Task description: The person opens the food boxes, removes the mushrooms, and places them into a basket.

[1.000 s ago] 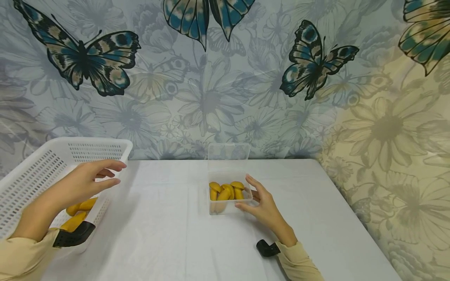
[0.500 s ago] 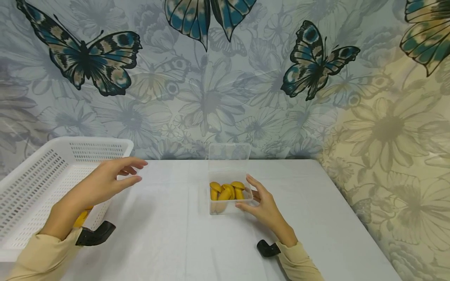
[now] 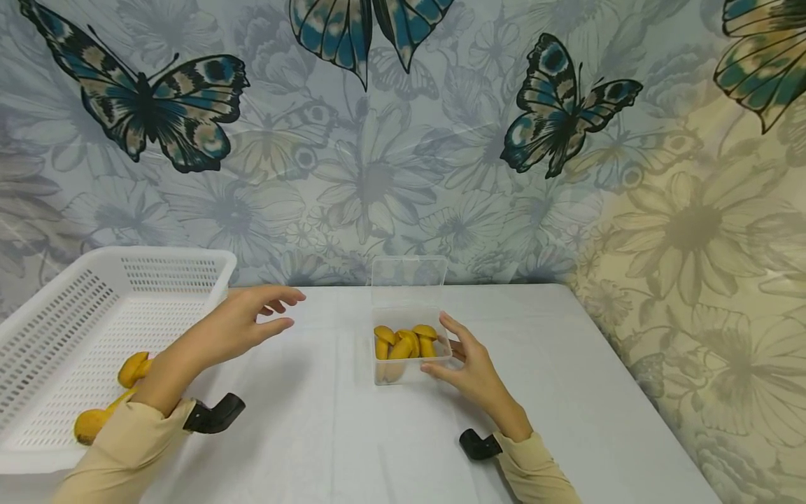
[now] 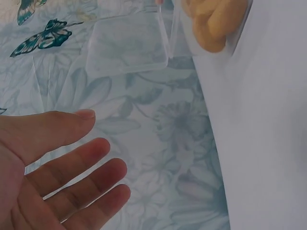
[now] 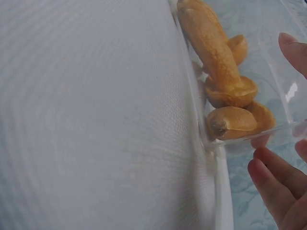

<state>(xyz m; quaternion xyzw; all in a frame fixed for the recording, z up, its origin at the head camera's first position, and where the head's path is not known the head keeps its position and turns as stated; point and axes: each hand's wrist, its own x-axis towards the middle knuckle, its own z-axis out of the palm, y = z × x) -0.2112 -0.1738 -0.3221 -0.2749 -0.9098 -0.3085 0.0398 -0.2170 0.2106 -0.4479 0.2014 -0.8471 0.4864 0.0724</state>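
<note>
My left hand (image 3: 236, 323) is in the air just right of the white basket, thumb and fingers apart with nothing between them. In the left wrist view the fingers (image 4: 88, 191) are relaxed. My right hand (image 3: 469, 367) holds the right end of a clear plastic box (image 3: 412, 372), thumb at the front and fingers round the side. In the right wrist view the fingertips (image 5: 261, 165) are right at the box's wall. Several yellow mushrooms (image 3: 403, 344) lie in the box, and its clear lid (image 3: 409, 271) stands raised behind.
The perforated white basket (image 3: 69, 294) stands on the left of the white-covered table (image 3: 334, 434). Inside it are yellow mushrooms (image 3: 131, 369), partly hidden by the left forearm. A butterfly-patterned backdrop (image 3: 378, 175) rises behind the table's far edge.
My left hand has moved right, from over the basket to beyond its right rim, uncovering mushrooms in the basket. The right hand and the box stay where they were.
</note>
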